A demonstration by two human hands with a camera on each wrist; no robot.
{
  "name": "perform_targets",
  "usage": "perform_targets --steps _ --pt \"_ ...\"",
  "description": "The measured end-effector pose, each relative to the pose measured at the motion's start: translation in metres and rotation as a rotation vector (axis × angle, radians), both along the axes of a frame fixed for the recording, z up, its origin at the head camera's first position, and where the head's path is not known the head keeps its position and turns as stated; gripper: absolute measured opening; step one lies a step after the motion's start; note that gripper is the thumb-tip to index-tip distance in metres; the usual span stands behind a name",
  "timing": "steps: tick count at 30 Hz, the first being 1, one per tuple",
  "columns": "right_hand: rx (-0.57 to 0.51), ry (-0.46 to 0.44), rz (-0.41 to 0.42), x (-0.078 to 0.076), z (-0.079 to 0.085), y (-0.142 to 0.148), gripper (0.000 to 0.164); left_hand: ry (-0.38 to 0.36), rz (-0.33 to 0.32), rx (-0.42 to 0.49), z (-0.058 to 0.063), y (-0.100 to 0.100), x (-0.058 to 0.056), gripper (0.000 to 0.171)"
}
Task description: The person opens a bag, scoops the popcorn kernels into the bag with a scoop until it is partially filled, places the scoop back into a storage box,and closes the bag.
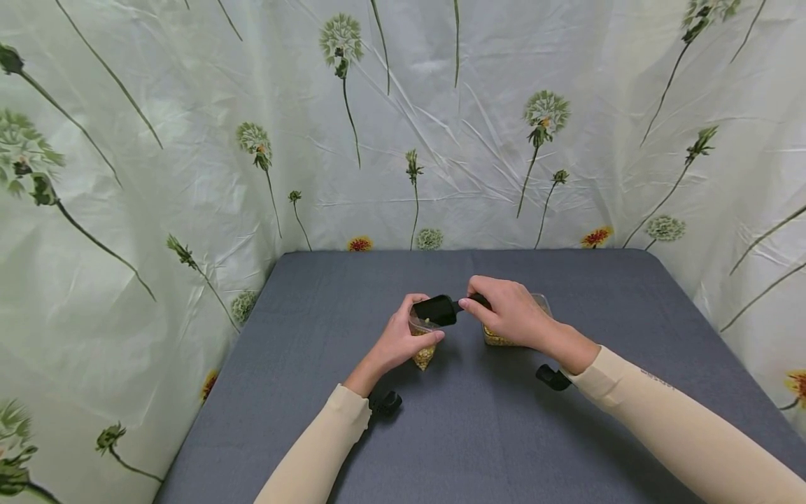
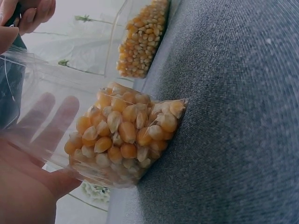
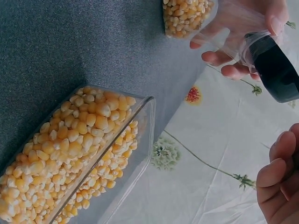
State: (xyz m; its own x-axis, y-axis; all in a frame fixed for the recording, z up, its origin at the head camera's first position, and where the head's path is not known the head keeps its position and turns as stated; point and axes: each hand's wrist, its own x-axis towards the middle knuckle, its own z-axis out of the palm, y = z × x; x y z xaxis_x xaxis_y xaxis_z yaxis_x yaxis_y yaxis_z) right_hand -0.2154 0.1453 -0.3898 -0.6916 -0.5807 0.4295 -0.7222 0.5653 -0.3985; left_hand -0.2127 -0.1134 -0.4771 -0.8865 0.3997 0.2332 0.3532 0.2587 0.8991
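My left hand [image 1: 406, 336] curls round the upper part of a clear plastic bag [image 2: 119, 135], whose lower part is filled with corn kernels and touches the table. By its handle, my right hand [image 1: 513, 311] grips a black scoop [image 1: 436, 310]. The scoop's front end is inside the bag's mouth, tilted down toward it; a few kernels show at its lip. Below and behind the right hand stands a clear plastic container [image 3: 93, 154] holding many corn kernels, partly hidden by that hand in the head view.
The grey cloth-covered table [image 1: 352, 287] spreads round both hands. A flower-printed curtain [image 1: 390, 126] hangs behind it and along the sides. Black wrist devices [image 1: 554, 378] sit under both cuffs, close above the cloth.
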Motion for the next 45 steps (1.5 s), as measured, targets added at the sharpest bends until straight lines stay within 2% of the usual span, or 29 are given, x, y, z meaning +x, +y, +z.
perform_targets --steps 9,16,21,25,28,34,37,45 --pt "0.02 0.073 0.018 0.002 -0.001 -0.001 0.015 -0.005 0.004 0.006 -0.003 0.001 0.0 0.062" --pt "0.014 0.114 0.042 0.003 -0.002 -0.001 0.006 -0.009 0.0 0.008 -0.003 0.001 0.0 0.06" --pt "0.007 0.155 0.031 0.003 -0.003 0.002 0.009 -0.011 -0.011 0.005 -0.004 0.001 0.001 0.06" --pt "0.004 0.171 0.018 0.002 -0.003 0.002 0.003 -0.022 -0.006 -0.005 -0.003 0.0 0.001 0.061" --pt "-0.002 0.182 0.014 0.001 -0.001 0.003 0.006 -0.013 0.002 -0.004 -0.002 0.0 0.001 0.062" --pt "-0.045 0.155 0.006 0.002 0.002 0.011 0.002 0.002 0.0 0.003 -0.002 0.0 -0.001 0.063" --pt "-0.067 0.128 -0.006 0.002 0.002 0.016 0.005 0.009 -0.002 0.001 -0.003 0.0 0.0 0.06" --pt "-0.143 0.079 -0.07 0.002 0.007 0.033 0.005 0.036 -0.052 0.052 -0.002 0.002 -0.001 0.055"
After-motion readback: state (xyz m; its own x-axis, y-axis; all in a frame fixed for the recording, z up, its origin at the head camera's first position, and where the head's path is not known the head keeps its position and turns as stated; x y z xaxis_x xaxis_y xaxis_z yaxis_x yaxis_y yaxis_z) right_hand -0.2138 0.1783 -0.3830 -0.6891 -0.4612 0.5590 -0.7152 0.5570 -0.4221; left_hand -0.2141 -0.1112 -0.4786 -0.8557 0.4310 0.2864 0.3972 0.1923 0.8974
